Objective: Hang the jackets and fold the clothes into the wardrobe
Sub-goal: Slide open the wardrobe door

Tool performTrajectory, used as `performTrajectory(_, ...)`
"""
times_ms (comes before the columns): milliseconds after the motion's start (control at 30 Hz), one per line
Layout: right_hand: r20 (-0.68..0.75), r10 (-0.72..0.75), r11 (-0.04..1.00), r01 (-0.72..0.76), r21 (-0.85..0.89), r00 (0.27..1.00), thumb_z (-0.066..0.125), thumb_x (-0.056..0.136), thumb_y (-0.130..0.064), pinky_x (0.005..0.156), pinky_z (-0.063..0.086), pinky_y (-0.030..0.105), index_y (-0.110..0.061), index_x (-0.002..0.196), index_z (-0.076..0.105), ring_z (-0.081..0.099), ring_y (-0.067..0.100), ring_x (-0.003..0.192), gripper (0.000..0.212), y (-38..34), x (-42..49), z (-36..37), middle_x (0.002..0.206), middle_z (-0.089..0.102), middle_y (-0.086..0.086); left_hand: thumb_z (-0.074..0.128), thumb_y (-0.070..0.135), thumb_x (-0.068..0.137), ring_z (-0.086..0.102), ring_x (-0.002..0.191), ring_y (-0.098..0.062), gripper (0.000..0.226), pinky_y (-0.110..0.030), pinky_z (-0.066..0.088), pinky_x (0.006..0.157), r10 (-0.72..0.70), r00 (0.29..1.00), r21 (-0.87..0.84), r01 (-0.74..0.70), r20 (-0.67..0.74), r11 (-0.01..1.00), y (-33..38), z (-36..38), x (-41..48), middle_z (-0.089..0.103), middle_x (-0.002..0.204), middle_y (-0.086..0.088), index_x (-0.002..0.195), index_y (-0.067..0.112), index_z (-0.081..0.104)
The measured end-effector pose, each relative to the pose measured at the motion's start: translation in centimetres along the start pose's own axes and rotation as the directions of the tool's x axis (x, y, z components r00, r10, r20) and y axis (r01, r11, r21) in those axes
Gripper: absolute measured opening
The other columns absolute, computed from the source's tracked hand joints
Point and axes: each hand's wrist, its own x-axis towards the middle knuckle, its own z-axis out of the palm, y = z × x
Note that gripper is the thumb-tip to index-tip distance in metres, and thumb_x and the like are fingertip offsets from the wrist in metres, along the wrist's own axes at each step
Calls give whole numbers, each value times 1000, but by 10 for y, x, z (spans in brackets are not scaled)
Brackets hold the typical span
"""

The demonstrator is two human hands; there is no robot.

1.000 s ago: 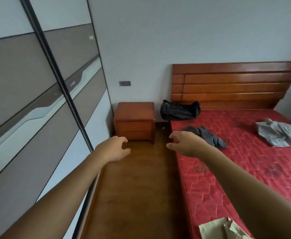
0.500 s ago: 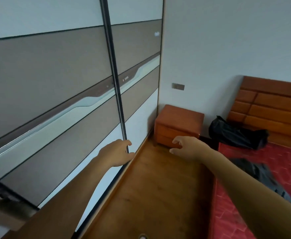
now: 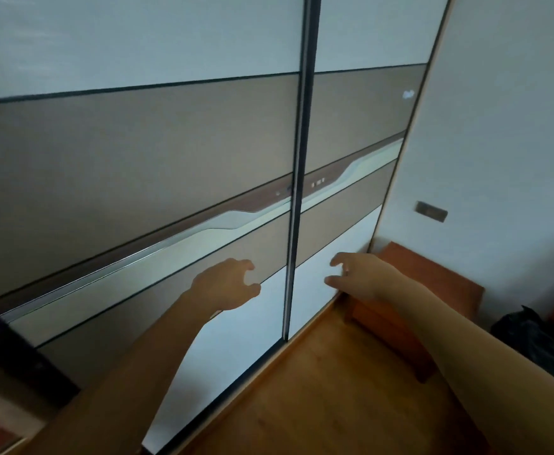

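Opening step: the beige-and-white sliding-door wardrobe looks closed at left; your left hand and right hand hover released beside its dark vertical door edge; next, slide a door aside

The closed wardrobe doors bar the way ahead; open floor lies below, the bedside cabinet crowding its right.

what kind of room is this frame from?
Most likely a bedroom. A tall wardrobe with sliding doors fills the left side, a small wooden nightstand stands against the wall right beside it, and the floor is wood.
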Motion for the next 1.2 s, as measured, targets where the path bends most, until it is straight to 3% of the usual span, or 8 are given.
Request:
performTrajectory(167,44,-213,976,214,-27,976,56,97,-56,108,46,42,-27,143,48,56,26,127,55,-47,65,7,145,56,5,56,51,96,47,136,-23,61,-35,40,106,-176,983,7,176,-45,984,-44,-15,-4,44,154,-2,151,29,39)
performTrajectory(300,117,-362,929,368,-35,925,56,96,-59,106,46,43,-29,142,49,57,23,123,56,-92,113,17,141,58,4,57,48,93,54,126,-25,57,-37,47,101,-350,932,-23,350,-95,937,-78,-21,-19,49,145,-3,147,32,44)
performTrajectory(600,190,-682,708,703,-71,706,58,94,-57,101,49,42,-34,136,53,59,19,115,48,-177,171,17,133,61,-3,62,50,93,53,127,-23,70,-39,49,100,-603,765,-211,566,-226,797,-102,-30,-58,48,148,-4,154,35,32)
performTrajectory(800,207,-802,539,828,-152,560,56,96,-57,99,50,41,-31,140,52,58,18,117,52,-207,179,-2,134,61,-3,65,49,92,52,132,-24,71,-40,48,106,-653,691,-233,610,-311,757,-100,-39,-67,45,154,-4,154,33,33)
performTrajectory(967,58,-899,401,868,-293,434,53,95,-54,91,50,41,-27,124,59,56,23,109,41,-230,181,-5,118,62,-2,68,46,91,53,128,-19,68,-38,50,103,-615,704,-222,575,-355,787,-114,-50,-80,51,149,1,151,31,38)
performTrajectory(1033,-12,-923,362,858,-364,384,52,94,-52,94,49,41,-25,127,58,53,27,116,43,-239,180,-7,124,57,1,70,45,90,55,123,-18,66,-38,52,99,-602,704,-201,573,-376,795,-122,-56,-87,53,146,1,149,32,41)
performTrajectory(1133,-61,-927,354,810,-467,370,52,94,-51,94,46,41,-22,131,56,50,29,121,47,-255,175,-7,135,50,3,69,45,91,55,125,-21,69,-38,53,99,-616,679,-181,600,-398,779,-136,-64,-100,46,151,-1,151,33,37)
performTrajectory(1200,-36,-920,368,825,-429,391,51,96,-49,91,48,41,-23,131,54,53,29,117,43,-265,170,-7,131,52,4,66,46,92,55,127,-21,71,-37,52,100,-629,657,-189,614,-415,766,-148,-68,-110,42,154,-1,154,33,33)
